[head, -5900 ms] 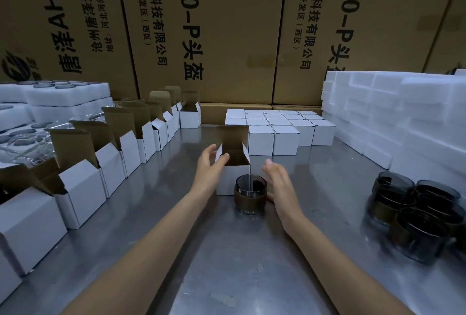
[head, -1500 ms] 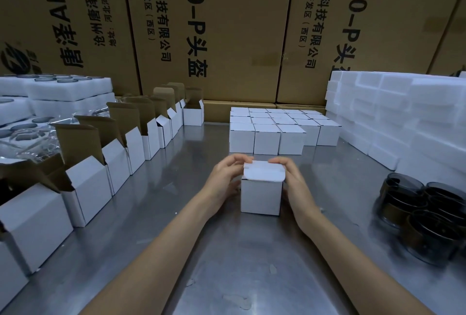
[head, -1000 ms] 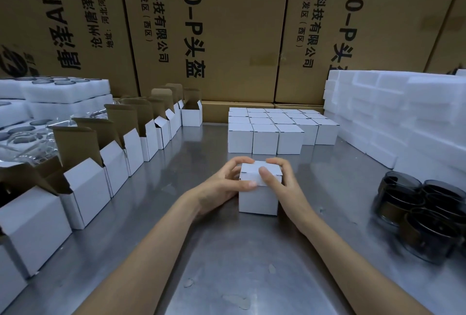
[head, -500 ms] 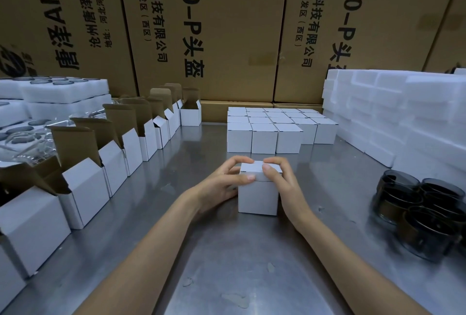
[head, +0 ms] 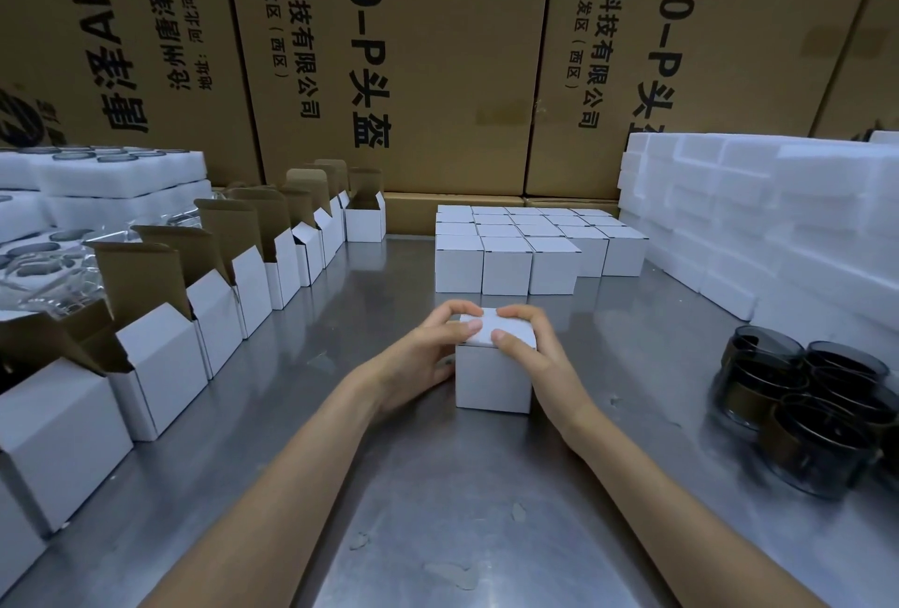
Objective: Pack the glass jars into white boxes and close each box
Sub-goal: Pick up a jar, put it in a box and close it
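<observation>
- The lid of the white box (head: 494, 376), standing open a few seconds ago with a glass jar just in front of it, is now folded flat; the jar is out of sight, presumably inside.
- Left hand (head: 422, 359) and right hand (head: 531, 354) curl round the box from either side, thumbs on the lid's near edge, fingers over its far edge, much as half a second ago. The tuck looks almost seated, so this box is close to finished.
- The box sits mid-surface (head: 438, 510), just near of the block of closed boxes (head: 530, 247), with a bare strip between them to slide it across.
- Open boxes (head: 160, 354) line the left, flaps up.
- Unpacked glass jars (head: 817, 413) cluster near right, close to the right forearm's sweep.
- Foam blocks (head: 778, 228) wall the right.
</observation>
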`<state>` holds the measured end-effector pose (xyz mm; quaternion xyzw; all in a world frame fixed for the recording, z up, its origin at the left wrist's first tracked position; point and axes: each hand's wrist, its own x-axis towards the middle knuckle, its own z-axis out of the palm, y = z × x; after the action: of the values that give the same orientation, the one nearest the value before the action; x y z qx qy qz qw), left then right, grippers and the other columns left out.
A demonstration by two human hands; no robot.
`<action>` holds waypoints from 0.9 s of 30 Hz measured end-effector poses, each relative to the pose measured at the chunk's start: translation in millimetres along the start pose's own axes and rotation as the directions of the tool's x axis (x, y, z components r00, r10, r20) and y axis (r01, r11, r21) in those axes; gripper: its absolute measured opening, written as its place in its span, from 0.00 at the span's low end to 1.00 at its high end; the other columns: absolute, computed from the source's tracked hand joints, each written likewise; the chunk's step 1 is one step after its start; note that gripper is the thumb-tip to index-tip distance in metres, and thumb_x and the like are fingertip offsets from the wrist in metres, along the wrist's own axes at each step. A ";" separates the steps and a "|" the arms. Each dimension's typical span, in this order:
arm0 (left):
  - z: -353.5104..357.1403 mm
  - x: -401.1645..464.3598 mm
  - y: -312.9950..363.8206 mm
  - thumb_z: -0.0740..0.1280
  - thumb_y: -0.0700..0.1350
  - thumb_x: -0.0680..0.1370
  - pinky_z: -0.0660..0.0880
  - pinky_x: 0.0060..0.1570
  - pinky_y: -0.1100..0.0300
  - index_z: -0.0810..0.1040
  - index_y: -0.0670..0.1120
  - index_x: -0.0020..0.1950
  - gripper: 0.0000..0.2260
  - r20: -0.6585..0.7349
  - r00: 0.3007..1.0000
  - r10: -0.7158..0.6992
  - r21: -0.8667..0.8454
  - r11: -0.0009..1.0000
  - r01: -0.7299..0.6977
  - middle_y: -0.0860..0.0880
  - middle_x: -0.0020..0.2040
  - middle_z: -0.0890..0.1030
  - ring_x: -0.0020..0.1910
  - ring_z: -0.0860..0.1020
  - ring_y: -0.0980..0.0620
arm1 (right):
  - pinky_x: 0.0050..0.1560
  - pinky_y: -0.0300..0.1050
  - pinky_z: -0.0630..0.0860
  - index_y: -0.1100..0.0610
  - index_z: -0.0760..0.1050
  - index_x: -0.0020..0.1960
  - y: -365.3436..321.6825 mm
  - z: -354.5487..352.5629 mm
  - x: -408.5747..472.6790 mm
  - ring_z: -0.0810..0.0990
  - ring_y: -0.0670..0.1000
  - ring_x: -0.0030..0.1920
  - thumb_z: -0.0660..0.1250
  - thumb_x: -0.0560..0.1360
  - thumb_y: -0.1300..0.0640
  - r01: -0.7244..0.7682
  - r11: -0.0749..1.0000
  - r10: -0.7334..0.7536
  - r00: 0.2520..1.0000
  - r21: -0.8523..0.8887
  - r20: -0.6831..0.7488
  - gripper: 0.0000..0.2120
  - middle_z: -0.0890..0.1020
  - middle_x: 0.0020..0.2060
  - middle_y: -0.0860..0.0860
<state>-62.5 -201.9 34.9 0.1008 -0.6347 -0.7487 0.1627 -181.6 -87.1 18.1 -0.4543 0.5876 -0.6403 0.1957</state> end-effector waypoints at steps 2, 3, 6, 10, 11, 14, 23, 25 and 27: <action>0.7 1.7 -1.0 0.69 0.45 0.70 0.67 0.57 0.56 0.73 0.51 0.53 0.13 -0.021 1.000 0.008 0.025 1.000 -0.007 0.50 0.51 0.79 0.52 0.76 0.51 | 0.48 0.27 0.69 0.53 0.71 0.56 -1.1 0.7 -0.2 0.72 0.47 0.58 0.64 0.78 0.61 -0.022 1.000 0.022 1.000 0.006 -0.012 0.08 0.73 0.59 0.52; 0.9 2.2 -1.0 0.69 0.44 0.70 0.67 0.57 0.56 0.74 0.51 0.52 0.13 -0.022 1.000 0.011 0.029 1.000 -0.010 0.49 0.52 0.79 0.52 0.77 0.51 | 0.50 0.29 0.69 0.52 0.72 0.55 -1.6 1.7 -0.5 0.71 0.49 0.61 0.64 0.78 0.60 -0.027 1.000 0.027 0.999 0.005 -0.018 0.07 0.73 0.60 0.53; 1.7 2.5 -1.8 0.70 0.45 0.70 0.69 0.58 0.54 0.75 0.51 0.53 0.12 -0.035 0.999 0.041 0.038 0.999 -0.039 0.47 0.54 0.79 0.53 0.77 0.50 | 0.53 0.29 0.67 0.47 0.75 0.49 -0.3 5.6 -3.4 0.68 0.46 0.66 0.63 0.78 0.57 0.044 0.992 -0.056 0.994 -0.119 -0.094 0.06 0.72 0.62 0.51; 4.9 2.8 -12.3 0.68 0.60 0.72 0.67 0.70 0.51 0.73 0.61 0.62 0.19 -0.138 0.979 0.147 0.313 0.945 -0.098 0.51 0.66 0.74 0.65 0.74 0.54 | 0.57 0.45 0.65 0.36 0.75 0.45 4.5 2.1 -6.4 0.62 0.44 0.69 0.63 0.76 0.43 0.152 0.869 -0.265 0.947 -0.471 -0.184 0.03 0.65 0.67 0.42; 5.4 3.2 -13.8 0.67 0.64 0.72 0.65 0.71 0.51 0.70 0.64 0.66 0.23 -0.149 0.975 0.162 0.360 0.928 -0.099 0.53 0.68 0.73 0.68 0.71 0.56 | 0.55 0.46 0.66 0.36 0.75 0.46 5.4 -1.3 -5.8 0.63 0.44 0.68 0.64 0.75 0.39 0.161 0.843 -0.287 0.942 -0.513 -0.176 0.04 0.65 0.66 0.41; 1.7 9.3 -14.5 0.62 0.68 0.74 0.66 0.70 0.54 0.67 0.65 0.70 0.25 -0.121 0.981 0.153 0.243 0.963 -0.120 0.54 0.72 0.70 0.70 0.69 0.53 | 0.49 0.47 0.69 0.39 0.75 0.50 9.0 -12.3 -1.6 0.65 0.44 0.64 0.65 0.70 0.35 0.137 0.773 -0.315 0.930 -0.620 -0.188 0.12 0.65 0.64 0.40; -42.0 46.2 -19.2 0.60 0.57 0.80 0.62 0.69 0.56 0.64 0.54 0.73 0.22 -0.508 0.836 0.209 0.264 0.961 -0.080 0.54 0.72 0.67 0.68 0.66 0.55 | 0.54 0.51 0.69 0.45 0.74 0.61 35.7 -74.7 43.0 0.66 0.56 0.66 0.62 0.75 0.40 -0.231 0.774 -0.169 0.822 -0.589 -0.543 0.17 0.65 0.66 0.51; -53.7 59.8 -19.5 0.63 0.53 0.80 0.63 0.70 0.55 0.64 0.52 0.74 0.23 -0.530 0.823 0.207 0.297 0.954 -0.049 0.51 0.72 0.67 0.68 0.67 0.54 | 0.58 0.53 0.67 0.45 0.73 0.63 43.6 -89.7 58.6 0.62 0.57 0.67 0.62 0.76 0.41 -0.299 0.786 -0.131 0.774 -0.540 -0.619 0.17 0.65 0.66 0.54; -64.6 73.5 -18.2 0.64 0.49 0.80 0.64 0.69 0.54 0.63 0.50 0.75 0.24 -0.548 0.810 0.208 0.336 0.942 -0.015 0.50 0.72 0.67 0.70 0.67 0.52 | 0.61 0.54 0.65 0.44 0.71 0.64 51.2 -102.2 75.3 0.60 0.57 0.67 0.61 0.77 0.42 -0.353 0.796 -0.090 0.734 -0.491 -0.673 0.17 0.64 0.66 0.54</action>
<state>-109.7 -285.9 9.8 0.3093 -0.6719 -0.5602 0.3728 -317.5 -99.3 7.5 -0.1870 0.8184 -0.5273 -0.1311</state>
